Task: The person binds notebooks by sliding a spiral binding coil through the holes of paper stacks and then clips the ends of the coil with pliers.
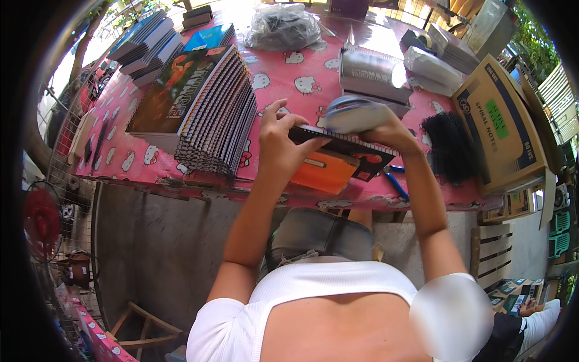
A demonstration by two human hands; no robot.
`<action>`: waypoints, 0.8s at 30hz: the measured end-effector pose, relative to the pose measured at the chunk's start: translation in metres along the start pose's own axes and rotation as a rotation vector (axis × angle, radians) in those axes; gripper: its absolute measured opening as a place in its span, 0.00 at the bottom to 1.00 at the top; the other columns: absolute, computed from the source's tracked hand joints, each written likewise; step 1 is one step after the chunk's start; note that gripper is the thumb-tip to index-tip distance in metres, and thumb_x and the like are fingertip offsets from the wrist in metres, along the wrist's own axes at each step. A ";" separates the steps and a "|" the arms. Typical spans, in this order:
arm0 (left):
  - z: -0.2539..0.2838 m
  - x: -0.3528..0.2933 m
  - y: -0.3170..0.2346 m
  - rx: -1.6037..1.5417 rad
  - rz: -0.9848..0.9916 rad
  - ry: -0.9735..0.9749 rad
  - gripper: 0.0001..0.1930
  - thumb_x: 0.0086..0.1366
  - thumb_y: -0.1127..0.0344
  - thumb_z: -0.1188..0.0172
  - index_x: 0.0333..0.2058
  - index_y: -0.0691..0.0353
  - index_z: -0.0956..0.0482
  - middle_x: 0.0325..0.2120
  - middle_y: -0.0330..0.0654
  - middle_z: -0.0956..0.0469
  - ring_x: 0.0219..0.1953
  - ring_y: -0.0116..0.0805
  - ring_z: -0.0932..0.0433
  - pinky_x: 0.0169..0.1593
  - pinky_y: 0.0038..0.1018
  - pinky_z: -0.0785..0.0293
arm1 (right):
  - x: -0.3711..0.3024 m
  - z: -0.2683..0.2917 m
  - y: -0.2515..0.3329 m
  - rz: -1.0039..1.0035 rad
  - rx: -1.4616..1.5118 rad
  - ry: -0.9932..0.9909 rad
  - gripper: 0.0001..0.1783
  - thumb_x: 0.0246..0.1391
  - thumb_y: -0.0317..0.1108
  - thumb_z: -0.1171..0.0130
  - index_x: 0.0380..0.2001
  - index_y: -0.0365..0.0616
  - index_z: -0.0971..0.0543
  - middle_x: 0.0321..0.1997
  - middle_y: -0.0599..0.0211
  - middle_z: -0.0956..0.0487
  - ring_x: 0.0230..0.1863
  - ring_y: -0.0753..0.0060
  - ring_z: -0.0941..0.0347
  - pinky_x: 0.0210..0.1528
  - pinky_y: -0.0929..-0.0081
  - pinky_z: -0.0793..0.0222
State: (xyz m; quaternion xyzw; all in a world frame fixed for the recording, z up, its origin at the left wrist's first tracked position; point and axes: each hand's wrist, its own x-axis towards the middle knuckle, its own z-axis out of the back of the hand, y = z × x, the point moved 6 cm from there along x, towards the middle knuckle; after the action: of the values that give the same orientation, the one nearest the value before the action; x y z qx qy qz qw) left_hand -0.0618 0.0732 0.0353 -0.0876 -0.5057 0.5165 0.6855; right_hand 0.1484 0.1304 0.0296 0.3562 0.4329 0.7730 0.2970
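1. A table with a pink patterned cloth is standing outdoors, carrying a fanned stack of notebooks at left and a cardboard box at right.
2. The left hand is grasping the near edge of a spiral notebook, fingers curled over the black cover.
3. The right hand is clenching around a grey-blue tool, pressing on the notebook's far edge.
4. The notebook is lying between both hands, above the table's front edge.

Pink bench cloth with white cat faces; black-and-orange notebook; blue pliers; brown carton with green label.
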 end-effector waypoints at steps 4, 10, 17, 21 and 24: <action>0.001 -0.003 0.013 -0.133 0.090 0.027 0.23 0.39 0.61 0.22 0.33 0.63 0.20 0.46 0.46 0.26 0.44 0.39 0.23 0.45 0.32 0.25 | -0.008 0.003 -0.008 -0.155 0.674 -0.131 0.29 0.32 0.23 0.33 0.45 0.34 0.24 0.42 0.66 0.20 0.43 0.74 0.25 0.50 0.76 0.31; -0.003 -0.011 0.022 -0.386 0.185 -0.045 0.22 0.48 0.71 0.27 0.42 0.63 0.25 0.38 0.42 0.23 0.41 0.32 0.22 0.42 0.25 0.24 | 0.012 -0.004 -0.008 -0.159 -0.021 -0.165 0.28 0.30 0.21 0.37 0.43 0.38 0.23 0.39 0.61 0.19 0.41 0.64 0.22 0.39 0.66 0.27; -0.004 -0.019 0.046 -0.882 0.385 -0.015 0.18 0.55 0.81 0.37 0.45 0.69 0.27 0.39 0.40 0.22 0.42 0.29 0.21 0.44 0.23 0.23 | 0.045 -0.010 -0.006 -0.087 -0.188 -0.122 0.26 0.34 0.20 0.39 0.44 0.38 0.24 0.34 0.64 0.20 0.35 0.75 0.25 0.37 0.73 0.28; 0.005 -0.020 0.059 -0.725 0.337 -0.001 0.15 0.55 0.79 0.35 0.43 0.69 0.23 0.40 0.44 0.20 0.43 0.29 0.21 0.45 0.22 0.23 | 0.037 -0.011 -0.028 -0.370 -0.974 -0.044 0.36 0.34 0.26 0.32 0.52 0.45 0.30 0.48 0.57 0.22 0.45 0.56 0.23 0.46 0.64 0.28; 0.006 -0.016 0.052 -0.737 0.368 0.038 0.12 0.54 0.75 0.32 0.38 0.68 0.21 0.39 0.44 0.20 0.41 0.27 0.21 0.43 0.21 0.23 | -0.003 0.013 -0.060 -0.318 -1.080 -0.159 0.39 0.35 0.33 0.30 0.55 0.48 0.33 0.59 0.55 0.30 0.53 0.46 0.29 0.53 0.60 0.31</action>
State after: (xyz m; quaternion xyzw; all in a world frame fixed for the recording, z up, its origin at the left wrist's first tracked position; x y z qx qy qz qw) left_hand -0.0983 0.0818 -0.0046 -0.4256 -0.6199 0.4130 0.5138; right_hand 0.1697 0.1605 -0.0194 0.1415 0.0007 0.8012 0.5814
